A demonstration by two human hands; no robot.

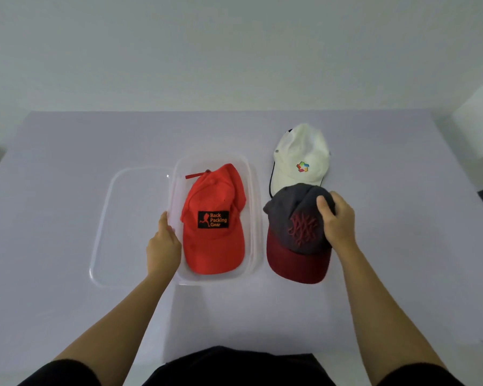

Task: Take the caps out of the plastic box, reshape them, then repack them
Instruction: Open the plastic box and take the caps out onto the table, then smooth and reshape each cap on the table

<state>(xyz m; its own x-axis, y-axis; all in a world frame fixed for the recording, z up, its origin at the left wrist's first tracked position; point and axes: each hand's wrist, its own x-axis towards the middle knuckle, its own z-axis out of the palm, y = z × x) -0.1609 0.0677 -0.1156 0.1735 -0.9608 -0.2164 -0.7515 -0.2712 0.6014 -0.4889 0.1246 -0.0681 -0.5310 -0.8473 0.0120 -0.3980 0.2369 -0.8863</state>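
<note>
A clear plastic box stands at the middle of the table with an orange-red cap lying inside it, brim toward me. My left hand rests against the box's left wall. Just right of the box lies a dark grey cap with a dark red brim, and my right hand grips its crown from the right side, thumb on top. Behind that cap a white cap with a coloured logo lies on the table, partly overlapped by the grey cap.
The box's clear lid lies flat on the table directly left of the box, under my left forearm's line. The white table extends wide on both sides; its far edge meets a pale wall.
</note>
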